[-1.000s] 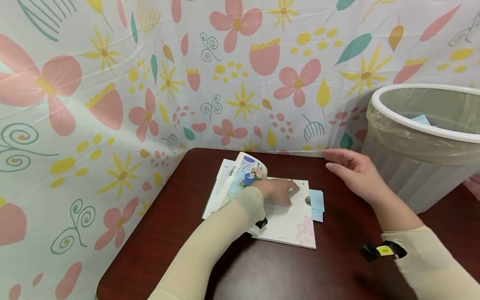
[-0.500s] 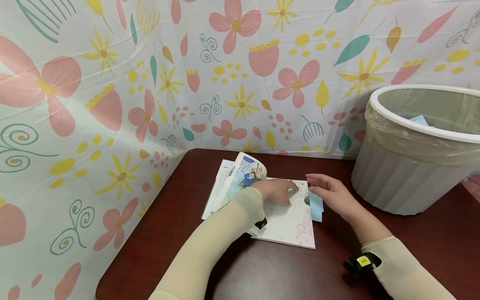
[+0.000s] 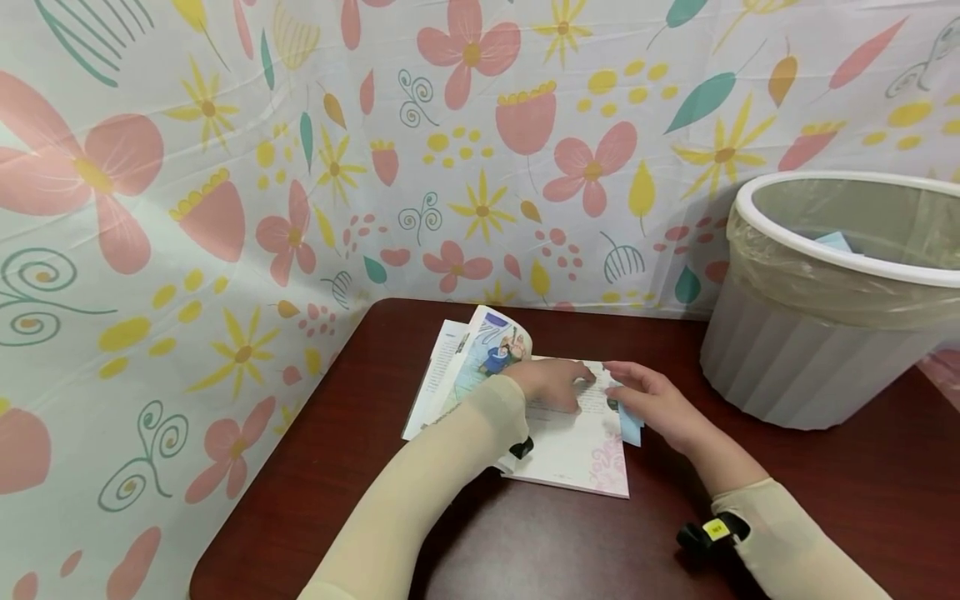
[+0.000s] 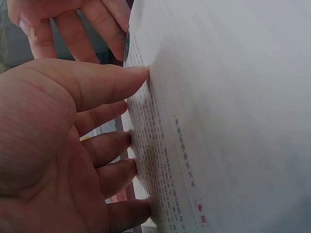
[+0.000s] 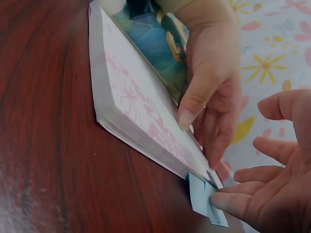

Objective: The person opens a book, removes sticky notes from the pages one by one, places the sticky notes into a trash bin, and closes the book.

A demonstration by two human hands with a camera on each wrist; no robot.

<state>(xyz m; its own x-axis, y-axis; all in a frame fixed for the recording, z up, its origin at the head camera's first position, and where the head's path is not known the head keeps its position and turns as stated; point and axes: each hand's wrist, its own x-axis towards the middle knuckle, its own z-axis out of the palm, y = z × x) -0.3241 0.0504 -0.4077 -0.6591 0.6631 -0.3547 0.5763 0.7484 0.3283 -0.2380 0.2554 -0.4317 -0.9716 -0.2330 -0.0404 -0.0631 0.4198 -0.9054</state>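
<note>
Blue paper slips [image 5: 200,196] are seen jutting from the book's [image 3: 566,458] right edge toward the nearer right hand [image 3: 667,410], grip unclosed; the book is touched by the left hand [image 3: 552,383], fingers relaxed

Book [image 3: 558,454]: white, pink-scrolled. Right of book: light-blue paper [image 3: 632,430], then white-rimmed grey bin [image 3: 795,358]. Under: red-brown table [image 3: 322,500]. Across: my cream sleeve [image 3: 431,471]. Behind: white cloth [image 3: 420,167], flowered pink, yellow, teal.
</note>
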